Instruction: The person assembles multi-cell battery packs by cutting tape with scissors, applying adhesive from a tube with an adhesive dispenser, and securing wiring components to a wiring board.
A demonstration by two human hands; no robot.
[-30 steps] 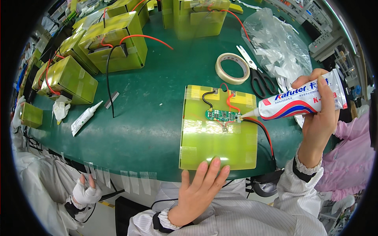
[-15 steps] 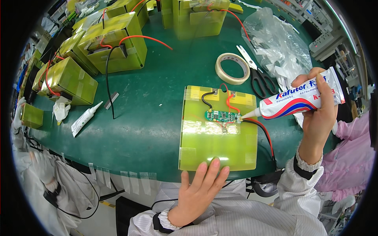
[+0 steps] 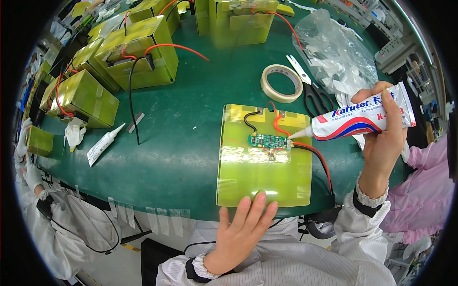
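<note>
A yellow-green wrapped battery pack [image 3: 265, 176] lies flat near the table's front edge. On its face sits a small green circuit board [image 3: 269, 141], joined to black and red wires. My right hand [image 3: 384, 128] is wrapped round a white, red and blue glue tube [image 3: 350, 119]. The tube's pointed nozzle meets the board's right end, near the red and black leads [image 3: 315, 155]; whether glue is flowing I cannot make out. My left hand [image 3: 243, 236] rests with fingers spread against the pack's front edge and holds nothing.
Several more wrapped battery packs [image 3: 138, 52] stand at the back left. A tape roll [image 3: 281, 83], scissors [image 3: 312, 90] and a crumpled plastic bag [image 3: 334, 47] lie beyond the pack. Left lies another white tube [image 3: 102, 145]. Tape strips [image 3: 152, 221] hang off the front edge. Co-workers sit on both sides.
The nozzle has shifted slightly left and up along the board's right end, with my right hand. My left hand stays put. The left co-worker's gloved hand has moved up to the table edge.
</note>
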